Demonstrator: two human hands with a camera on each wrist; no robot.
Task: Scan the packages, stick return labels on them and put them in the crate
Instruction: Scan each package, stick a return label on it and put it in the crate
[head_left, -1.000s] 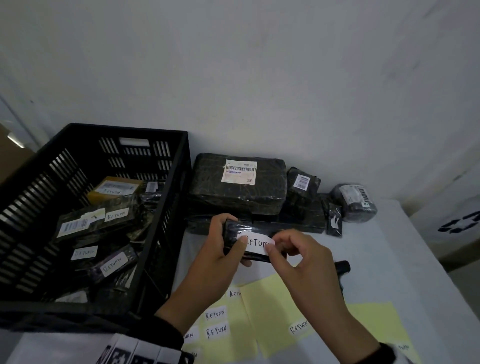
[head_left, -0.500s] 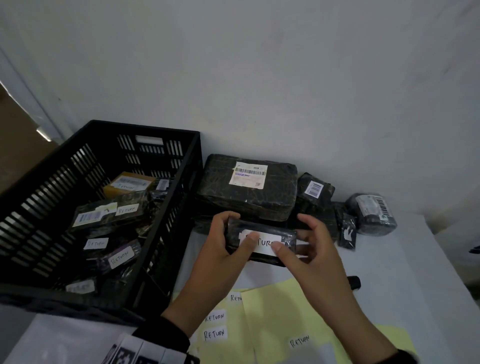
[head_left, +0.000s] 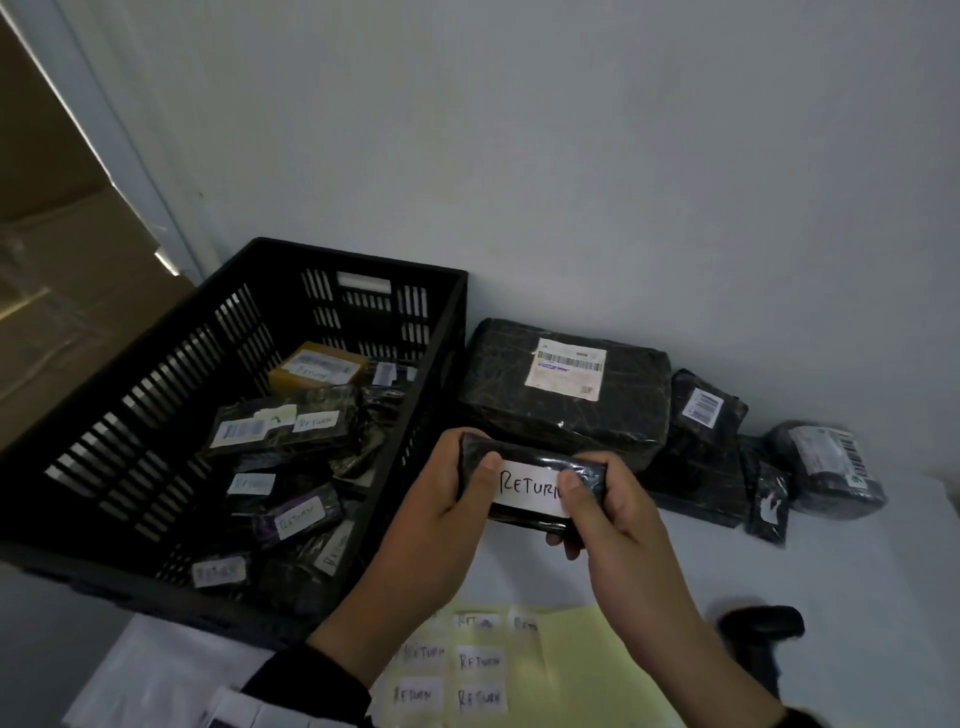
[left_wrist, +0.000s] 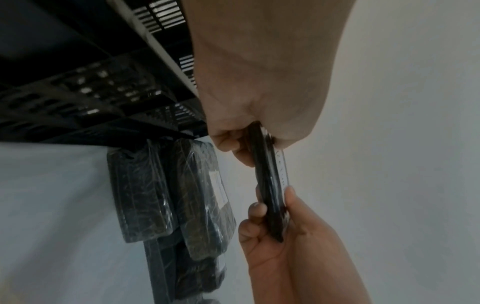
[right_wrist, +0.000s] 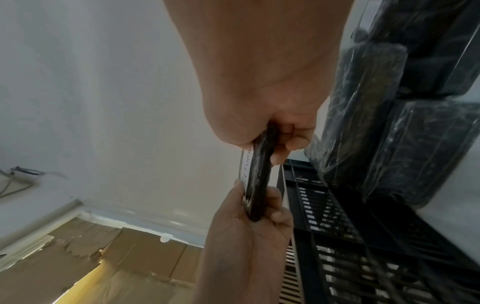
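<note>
Both hands hold a small flat black package (head_left: 535, 465) above the white table, just right of the black crate (head_left: 441, 374). A white RETURN label (head_left: 527, 488) sits on its top face. My left hand (head_left: 457, 488) grips the left end, thumb on the label's left edge. My right hand (head_left: 597, 509) grips the right end, thumb over the label's right end, fingers curled beneath. The wrist views show the package (left_wrist: 269, 189) edge-on, pinched between thumbs and fingers (right_wrist: 257, 181). Several labelled packages (head_left: 283, 423) lie in the crate.
A large black package (head_left: 561, 395) with a barcode label lies by the wall, smaller black parcels (head_left: 826, 467) to its right. Yellow sheets with RETURN stickers (head_left: 478, 662) lie near the table's front edge. A black scanner (head_left: 761, 623) rests at right. Cardboard boxes (head_left: 62, 291) stand left.
The right hand has gone from pressing the label with its fingertips to gripping the package's right end. The label now lies flat, and the package sits closer to the crate's right wall.
</note>
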